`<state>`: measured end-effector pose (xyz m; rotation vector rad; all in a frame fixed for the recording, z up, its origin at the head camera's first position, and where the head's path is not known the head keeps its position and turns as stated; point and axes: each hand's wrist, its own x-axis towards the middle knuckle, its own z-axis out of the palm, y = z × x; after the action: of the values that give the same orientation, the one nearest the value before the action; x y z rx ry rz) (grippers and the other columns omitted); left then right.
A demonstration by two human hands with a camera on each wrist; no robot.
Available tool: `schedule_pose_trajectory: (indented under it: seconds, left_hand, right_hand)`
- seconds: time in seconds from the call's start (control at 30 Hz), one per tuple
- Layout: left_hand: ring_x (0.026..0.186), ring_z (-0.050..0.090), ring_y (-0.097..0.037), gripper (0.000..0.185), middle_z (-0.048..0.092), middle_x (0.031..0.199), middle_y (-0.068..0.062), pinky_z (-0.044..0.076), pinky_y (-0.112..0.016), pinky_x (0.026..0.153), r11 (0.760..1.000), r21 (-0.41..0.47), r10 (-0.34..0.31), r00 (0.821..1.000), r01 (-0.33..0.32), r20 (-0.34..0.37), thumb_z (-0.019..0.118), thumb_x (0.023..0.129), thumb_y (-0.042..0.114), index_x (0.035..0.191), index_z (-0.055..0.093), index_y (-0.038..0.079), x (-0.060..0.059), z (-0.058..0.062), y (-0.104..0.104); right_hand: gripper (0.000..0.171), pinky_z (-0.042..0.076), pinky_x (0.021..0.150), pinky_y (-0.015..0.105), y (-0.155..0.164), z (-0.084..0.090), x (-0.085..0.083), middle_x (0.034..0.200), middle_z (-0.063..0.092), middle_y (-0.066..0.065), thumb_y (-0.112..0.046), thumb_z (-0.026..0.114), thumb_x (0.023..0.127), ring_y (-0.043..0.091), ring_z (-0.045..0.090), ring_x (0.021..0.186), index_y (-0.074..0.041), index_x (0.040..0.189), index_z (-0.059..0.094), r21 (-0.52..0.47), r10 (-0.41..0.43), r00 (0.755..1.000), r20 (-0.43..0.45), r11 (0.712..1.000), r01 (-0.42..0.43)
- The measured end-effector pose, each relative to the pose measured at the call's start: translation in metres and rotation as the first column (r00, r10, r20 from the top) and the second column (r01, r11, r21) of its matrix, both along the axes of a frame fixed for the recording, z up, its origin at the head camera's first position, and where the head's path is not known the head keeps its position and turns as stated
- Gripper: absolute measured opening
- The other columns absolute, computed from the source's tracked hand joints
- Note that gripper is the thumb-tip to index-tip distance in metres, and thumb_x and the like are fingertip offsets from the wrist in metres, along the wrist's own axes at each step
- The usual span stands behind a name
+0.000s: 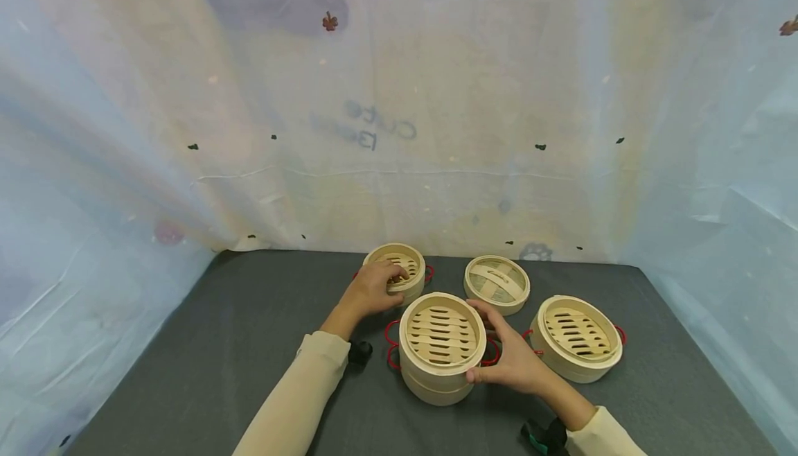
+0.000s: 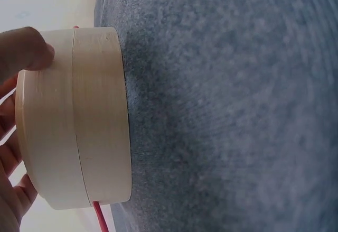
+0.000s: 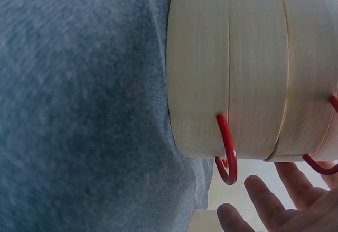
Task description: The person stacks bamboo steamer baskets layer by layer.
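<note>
Toward the back, my left hand (image 1: 374, 288) grips a round bamboo steamer basket (image 2: 100, 110). The thumb lies on its outer wall and the fingers reach over the top, partly hiding the slatted floor. My right hand (image 1: 508, 355) holds the right side of a stack of two bamboo steamer baskets (image 1: 436, 387), with the thumb on the near side and the index finger by the far rim. In the right wrist view, the other fingers (image 3: 266, 200) extend fairly straight beside the stack. Red loop handles (image 3: 228, 147) stick out at two levels. The stack stands upright on the table.
A woven bamboo lid (image 1: 497, 283) lies behind the stack, to the right. Another steamer basket (image 1: 576, 335) with red handles sits at the right, close to my right forearm. Dark grey cloth covers the table (image 1: 206, 366). Pale plastic sheeting (image 1: 436, 95) hangs behind and at both sides.
</note>
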<state>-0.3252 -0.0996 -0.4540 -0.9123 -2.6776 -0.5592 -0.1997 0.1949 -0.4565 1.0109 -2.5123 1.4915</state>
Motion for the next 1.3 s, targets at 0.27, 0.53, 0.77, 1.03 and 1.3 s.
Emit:
schedule_pose_trajectory:
  seconds: [0.27, 0.53, 0.77, 1.03, 1.3]
  left_hand:
    - [0.081, 0.057, -0.012, 0.031, 0.064, 0.086, 0.006, 0.047, -0.038, 0.078, 1.0, 0.004, 0.02, 0.999, -0.02, -0.027, 0.076, 0.071, 0.02, 0.102, 0.07, 0.021, -0.0027, -0.0002, 0.0019]
    - [0.083, 0.059, -0.013, 0.029, 0.066, 0.09, 0.005, 0.046, -0.041, 0.08, 1.0, 0.008, 0.011, 1.0, -0.011, -0.028, 0.074, 0.074, 0.019, 0.102, 0.07, 0.02, -0.0019, -0.0004, 0.0031]
    - [0.084, 0.058, -0.013, 0.028, 0.066, 0.091, 0.005, 0.046, -0.044, 0.081, 1.0, 0.021, 0.014, 0.999, -0.013, -0.029, 0.076, 0.075, 0.019, 0.103, 0.069, 0.021, 0.0006, -0.0012, 0.0033]
    - [0.085, 0.058, -0.015, 0.031, 0.065, 0.091, 0.003, 0.046, -0.045, 0.081, 1.0, 0.024, 0.009, 1.0, -0.009, -0.026, 0.077, 0.075, 0.016, 0.104, 0.069, 0.019, 0.0022, -0.0011, 0.0028]
    - [0.085, 0.058, -0.015, 0.029, 0.064, 0.089, 0.004, 0.045, -0.046, 0.081, 1.0, 0.009, 0.017, 0.997, -0.017, -0.071, 0.078, 0.074, 0.018, 0.102, 0.07, 0.021, 0.0035, -0.0006, 0.0018]
  right_hand:
    - [0.103, 0.046, 0.094, 0.041, -0.0002, 0.0019, -0.0014, 0.138, 0.048, 0.008, -0.038, 0.084, 0.072, 0.026, 0.052, 0.12, -0.021, 0.153, 0.022, 0.015, -0.008, 1.0, -0.007, 1.0, 0.008]
    - [0.105, 0.048, 0.093, 0.041, 0.001, -0.0001, -0.0023, 0.138, 0.048, 0.008, -0.028, 0.086, 0.071, 0.026, 0.054, 0.119, -0.023, 0.153, 0.021, 0.018, -0.007, 1.0, 0.01, 1.0, 0.007]
    - [0.105, 0.047, 0.091, 0.039, 0.0017, -0.0009, -0.0028, 0.136, 0.049, 0.007, -0.029, 0.086, 0.07, 0.021, 0.053, 0.117, -0.022, 0.153, 0.022, 0.009, 0.004, 1.0, -0.002, 1.0, -0.004]
    - [0.105, 0.046, 0.091, 0.043, 0.0019, 0.0002, -0.0019, 0.138, 0.049, 0.005, -0.027, 0.087, 0.07, 0.023, 0.052, 0.117, -0.023, 0.152, 0.022, 0.022, 0.0, 1.0, 0.009, 1.0, 0.0]
    - [0.105, 0.046, 0.091, 0.043, 0.0007, 0.0016, -0.0003, 0.138, 0.049, 0.004, -0.025, 0.087, 0.069, 0.024, 0.053, 0.117, -0.026, 0.152, 0.022, 0.033, -0.02, 0.999, 0.037, 0.999, 0.019]
